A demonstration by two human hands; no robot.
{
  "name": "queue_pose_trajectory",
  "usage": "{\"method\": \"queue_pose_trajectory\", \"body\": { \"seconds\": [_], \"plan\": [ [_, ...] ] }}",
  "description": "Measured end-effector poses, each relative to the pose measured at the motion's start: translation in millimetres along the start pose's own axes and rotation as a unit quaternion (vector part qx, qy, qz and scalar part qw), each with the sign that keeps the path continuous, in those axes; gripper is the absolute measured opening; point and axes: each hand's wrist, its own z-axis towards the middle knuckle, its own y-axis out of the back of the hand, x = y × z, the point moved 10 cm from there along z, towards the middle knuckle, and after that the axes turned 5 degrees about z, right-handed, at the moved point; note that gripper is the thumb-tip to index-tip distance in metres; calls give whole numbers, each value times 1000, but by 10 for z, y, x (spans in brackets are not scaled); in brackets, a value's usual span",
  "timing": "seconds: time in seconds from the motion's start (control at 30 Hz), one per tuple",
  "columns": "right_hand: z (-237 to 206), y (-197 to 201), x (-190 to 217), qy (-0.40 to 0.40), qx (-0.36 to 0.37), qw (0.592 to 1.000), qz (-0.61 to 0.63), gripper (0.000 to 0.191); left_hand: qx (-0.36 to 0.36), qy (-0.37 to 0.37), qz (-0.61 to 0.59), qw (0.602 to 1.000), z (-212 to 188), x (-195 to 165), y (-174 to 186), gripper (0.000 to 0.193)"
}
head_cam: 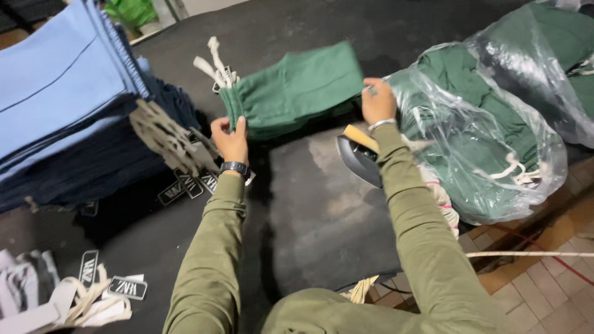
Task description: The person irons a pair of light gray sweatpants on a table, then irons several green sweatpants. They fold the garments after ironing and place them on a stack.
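Two hands are being kept on a folded green garment (297, 89) lying on the dark desk (328, 216): the left hand (230, 140) is pinching its corner in a closed grip, the right hand (377, 102) is clasping its opposite edge beside a clear bag (495, 136) and an iron (359, 158).

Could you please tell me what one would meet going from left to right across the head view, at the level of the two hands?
Stack of blue folded garments → left hand → green folded garment → right hand → clear plastic bags of green garments.
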Motion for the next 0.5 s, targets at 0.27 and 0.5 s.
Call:
{"method": "queue_pose_trajectory", "body": {
  "seconds": [0.27,0.5],
  "plan": [
    [-1863,621,790,24,-77,997,-6,13,-13,93,18,995,154,753,293,39],
    [-1496,1977,855,124,-125,963,-206,19,88,30,72,993,-1283,611,153,28]
  ]
}}
